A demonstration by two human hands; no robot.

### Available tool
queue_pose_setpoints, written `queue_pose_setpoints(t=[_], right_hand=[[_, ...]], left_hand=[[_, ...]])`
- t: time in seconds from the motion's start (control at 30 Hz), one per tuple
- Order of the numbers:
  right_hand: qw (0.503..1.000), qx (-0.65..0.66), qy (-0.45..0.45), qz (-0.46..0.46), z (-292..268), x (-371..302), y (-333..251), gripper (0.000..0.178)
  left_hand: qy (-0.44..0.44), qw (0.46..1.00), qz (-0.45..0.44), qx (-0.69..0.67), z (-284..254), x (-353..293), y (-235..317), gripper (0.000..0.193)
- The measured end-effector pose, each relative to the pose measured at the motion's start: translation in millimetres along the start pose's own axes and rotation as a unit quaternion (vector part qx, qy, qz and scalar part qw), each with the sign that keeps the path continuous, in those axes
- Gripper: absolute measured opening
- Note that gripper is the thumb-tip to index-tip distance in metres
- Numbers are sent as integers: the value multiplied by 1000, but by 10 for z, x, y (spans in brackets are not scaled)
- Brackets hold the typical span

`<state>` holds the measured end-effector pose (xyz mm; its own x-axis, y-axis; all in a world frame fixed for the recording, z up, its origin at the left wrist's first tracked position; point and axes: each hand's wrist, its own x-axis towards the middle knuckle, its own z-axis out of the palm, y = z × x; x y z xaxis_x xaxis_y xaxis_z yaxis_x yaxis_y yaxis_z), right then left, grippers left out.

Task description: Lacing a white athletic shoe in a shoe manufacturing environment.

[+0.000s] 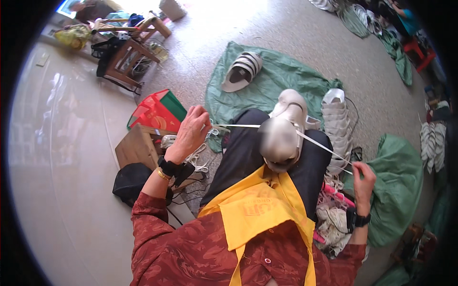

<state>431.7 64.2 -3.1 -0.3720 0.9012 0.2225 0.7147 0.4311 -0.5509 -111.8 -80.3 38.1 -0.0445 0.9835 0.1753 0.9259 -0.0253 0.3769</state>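
Pulling a white strap taut across a pale shoe on the lap.

Left hand [191, 131] raised over the left knee, fingers curled together and clamped on one end of the strap [238, 126]; right hand [363, 178] low beside the right knee, thumb and fingertips pinched shut on the other end. Strap stretched straight between both hands, passing through the shoe [282, 131], which rests upside down on the thighs above a yellow apron [257, 209]. Black bands on both wrists. Striped sandal [242, 71] lying near the upper edge of a green cloth [286, 76] spread on the floor ahead. Stack of white soles [336, 124] just beside the right knee. Small wooden stool [138, 148] and red-and-green bag [160, 112] close to the left hand.
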Motion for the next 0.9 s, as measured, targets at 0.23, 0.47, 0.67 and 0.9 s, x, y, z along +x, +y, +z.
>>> queue_pose_setpoints(t=[0.23, 0.47, 0.67, 0.9], right_hand=[[993, 38, 14, 114, -181, -247, 544, 9], [985, 67, 35, 158, -279, -475, 1202, 11], [981, 29, 47, 186, -524, -617, 1611, 10], [975, -4, 35, 221, -749, -728, 2015, 11]], left_hand=[[62, 988, -119, 75, -406, -103, -608, 14], [132, 970, -194, 68, -945, -200, -1150, 12], [163, 947, -267, 73, -1176, -347, -1564, 11], [169, 935, -301, 86, -1309, -459, -1782, 13]])
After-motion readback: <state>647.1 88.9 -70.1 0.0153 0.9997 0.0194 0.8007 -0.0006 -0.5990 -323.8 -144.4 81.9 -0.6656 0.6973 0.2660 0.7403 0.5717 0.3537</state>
